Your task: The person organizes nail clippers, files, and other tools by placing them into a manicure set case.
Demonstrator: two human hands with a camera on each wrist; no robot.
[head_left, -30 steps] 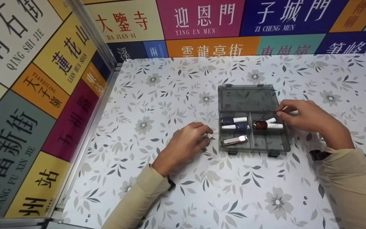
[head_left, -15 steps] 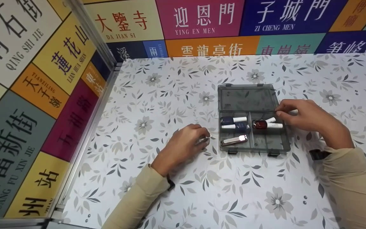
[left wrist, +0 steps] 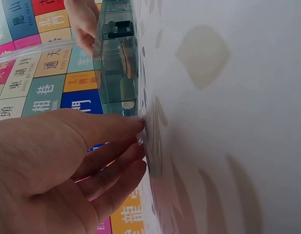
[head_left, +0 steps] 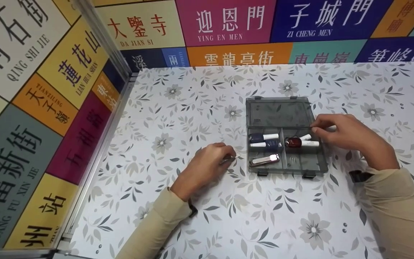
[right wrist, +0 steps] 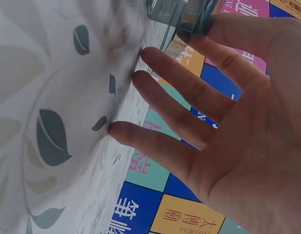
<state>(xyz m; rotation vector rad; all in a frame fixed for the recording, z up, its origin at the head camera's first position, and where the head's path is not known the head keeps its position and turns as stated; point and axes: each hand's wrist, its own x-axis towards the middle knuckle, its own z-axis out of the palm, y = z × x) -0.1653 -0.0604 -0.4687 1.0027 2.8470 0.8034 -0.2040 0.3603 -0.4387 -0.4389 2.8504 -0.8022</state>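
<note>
A smoky, see-through compartment box (head_left: 304, 165) lies with its lid (head_left: 279, 111) folded back. In its left half are two dark blue nail polish bottles (head_left: 272, 145) and a nail clipper (head_left: 265, 159). A dark red nail polish bottle (head_left: 294, 142) and another white cap lie in the right half. My left hand (head_left: 207, 165), left of the box, pinches a small clear piece (left wrist: 140, 140) at the tabletop; its kind is unclear. My right hand (head_left: 343, 133) pinches the box's right wall near the hinge between thumb and index, other fingers spread, as the right wrist view shows.
A small clear item (head_left: 293, 159) lies in the box's lower right compartment. The flower-patterned tabletop (head_left: 178, 108) surrounds the box. Printed panels (head_left: 225, 21) stand along the back and the left, with a metal edge (head_left: 95, 162) at the left corner.
My left fingers have drawn together on the small clear piece and pulled slightly left, away from the box. My right hand and the box have stayed in place.
</note>
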